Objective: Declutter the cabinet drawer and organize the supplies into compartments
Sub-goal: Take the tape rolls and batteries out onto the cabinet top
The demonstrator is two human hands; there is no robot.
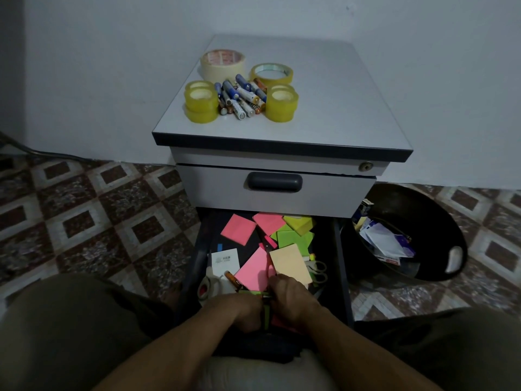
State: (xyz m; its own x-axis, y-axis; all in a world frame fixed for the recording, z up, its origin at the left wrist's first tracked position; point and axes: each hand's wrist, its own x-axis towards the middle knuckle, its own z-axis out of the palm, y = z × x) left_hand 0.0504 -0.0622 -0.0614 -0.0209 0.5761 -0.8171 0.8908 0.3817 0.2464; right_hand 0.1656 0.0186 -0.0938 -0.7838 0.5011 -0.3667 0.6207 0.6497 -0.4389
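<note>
Brown-and-cream patterned floor tiles (84, 221) surround a grey cabinet (338, 108) set against a plain wall. On its top, a masking tape roll (222, 63) carries red print on its core, too small to read, and the labels on the batteries (242, 97) heaped between yellow tape rolls (201, 104) are no clearer.

Below, the open drawer (339, 249) holds loose sticky notes (238, 229) in pink, green and peach, with a white card (225, 263) bearing a barcode and illegible text.

Both hands are down at the drawer's near end, close together. The left hand (239, 309) and right hand (290, 297) have their fingers curled downward over a green pad (266, 314). They seem to grip something, though I cannot tell what. The pink and peach notes lie just beyond the knuckles.
</note>
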